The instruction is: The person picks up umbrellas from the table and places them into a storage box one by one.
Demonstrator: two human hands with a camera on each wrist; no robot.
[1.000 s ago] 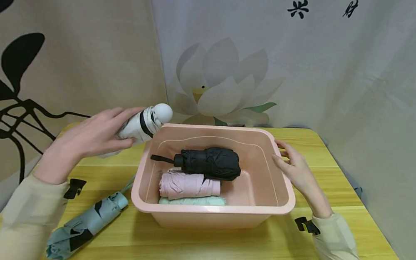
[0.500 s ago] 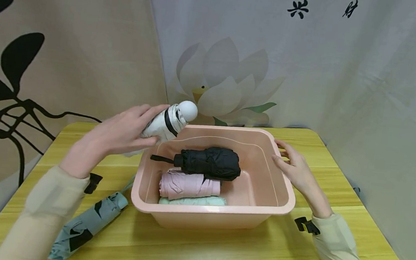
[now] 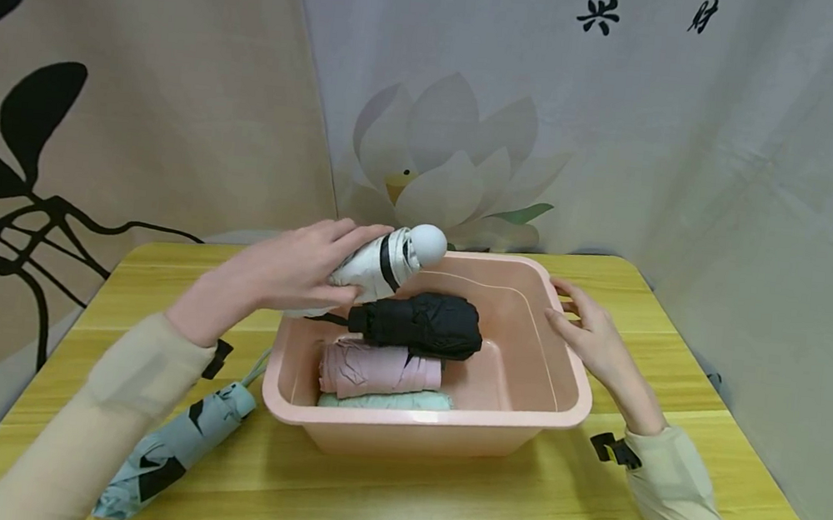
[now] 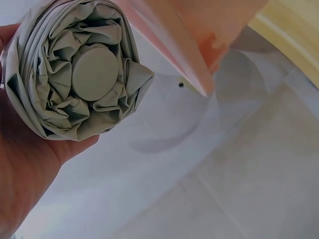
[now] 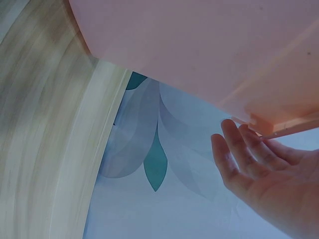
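Observation:
A rolled white folding umbrella (image 3: 378, 269) with black trim and a round white handle end is in my left hand (image 3: 291, 269). I hold it tilted above the left back part of a pink plastic tub (image 3: 437, 434). In the left wrist view the umbrella's rolled end (image 4: 94, 72) faces the camera. My right hand (image 3: 597, 340) holds the tub's right rim, thumb over it; in the right wrist view, the other fingers (image 5: 244, 149) are loosely bent below the rim. Inside the tub lie a black umbrella (image 3: 418, 325), a pink umbrella (image 3: 379, 371) and a mint green one (image 3: 388, 400).
A grey-blue folding umbrella (image 3: 175, 454) with black patches lies on the wooden table (image 3: 437, 513), left of the tub, under my left forearm. A printed curtain (image 3: 474, 132) hangs behind the table.
My left hand has carried the white umbrella rightward, from outside the tub's left edge to over its inside. The right hand and the tub have stayed in place.

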